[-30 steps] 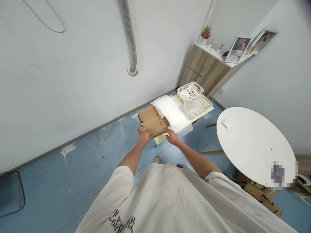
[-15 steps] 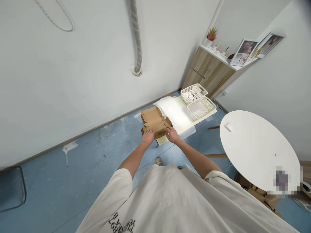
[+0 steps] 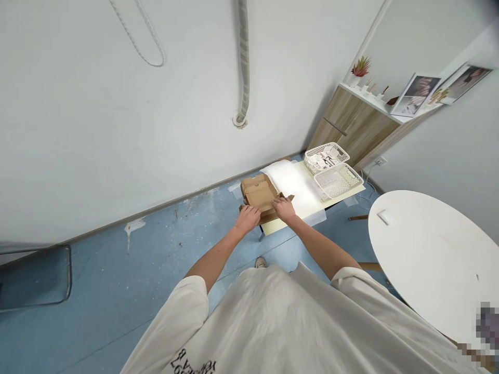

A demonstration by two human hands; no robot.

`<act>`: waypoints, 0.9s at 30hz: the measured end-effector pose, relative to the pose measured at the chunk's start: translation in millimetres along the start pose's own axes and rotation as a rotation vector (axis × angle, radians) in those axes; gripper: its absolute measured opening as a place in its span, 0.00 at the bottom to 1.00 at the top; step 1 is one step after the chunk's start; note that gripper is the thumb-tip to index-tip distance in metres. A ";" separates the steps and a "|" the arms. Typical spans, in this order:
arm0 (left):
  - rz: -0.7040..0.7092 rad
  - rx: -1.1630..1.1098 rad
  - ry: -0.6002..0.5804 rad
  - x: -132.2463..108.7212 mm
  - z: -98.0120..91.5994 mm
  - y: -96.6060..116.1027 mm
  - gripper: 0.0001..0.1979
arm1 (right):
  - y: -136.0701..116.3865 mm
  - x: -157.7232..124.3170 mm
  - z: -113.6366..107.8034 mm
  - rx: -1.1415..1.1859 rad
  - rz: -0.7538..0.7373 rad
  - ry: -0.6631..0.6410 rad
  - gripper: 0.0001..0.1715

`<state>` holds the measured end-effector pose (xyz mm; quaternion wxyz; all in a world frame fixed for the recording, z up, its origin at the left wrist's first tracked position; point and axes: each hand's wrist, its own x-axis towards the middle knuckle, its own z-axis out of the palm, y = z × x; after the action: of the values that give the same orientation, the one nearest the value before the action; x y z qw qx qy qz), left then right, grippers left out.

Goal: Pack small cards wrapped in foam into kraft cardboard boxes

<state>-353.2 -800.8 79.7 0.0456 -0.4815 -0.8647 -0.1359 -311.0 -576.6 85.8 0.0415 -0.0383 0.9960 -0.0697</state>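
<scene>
- The brown cardboard box with flaps (image 3: 262, 195) is in the middle of the frame. It sits on the left end of the long, pale yellow surface (image 3: 273, 227).
- The left hand (image 3: 248, 217) has its fingers bent over the box's near left edge. Its grip looks closed on the cardboard.
- The right hand (image 3: 284, 209) is at the near right corner. Its grip looks closed on the box too, but the thumbs are hard to see.
- The folding looks partly done, I think. Some cardboard is bent along the lines.
- Not done yet: the box is not shut, and a small flap sticks out by the right hand. I can't tell about the parts under the hands.
- A soft white sheet (image 3: 293, 182) lies just right of the box.
- A white plastic basket with papers (image 3: 310, 162) stands farther right.
</scene>
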 end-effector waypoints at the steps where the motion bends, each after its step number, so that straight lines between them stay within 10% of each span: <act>1: 0.011 0.005 0.048 0.3 -0.5 0.6 0.17 | 0.1 -0.6 -3.9 -0.048 -0.012 0.016 0.19; 15: 0.078 -0.028 0.260 76.0 -44.5 71.2 0.30 | 71.8 -44.6 -74.7 -0.091 0.055 0.463 0.26; 27: 0.370 -0.073 0.232 186.2 -22.5 250.7 0.34 | 218.4 -207.1 -109.3 -0.169 0.329 0.687 0.25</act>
<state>-241.6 -529.2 188.2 0.1515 -0.6145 -0.7450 -0.2107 -130.3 -329.1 178.7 -0.2871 0.1444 0.9469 0.0114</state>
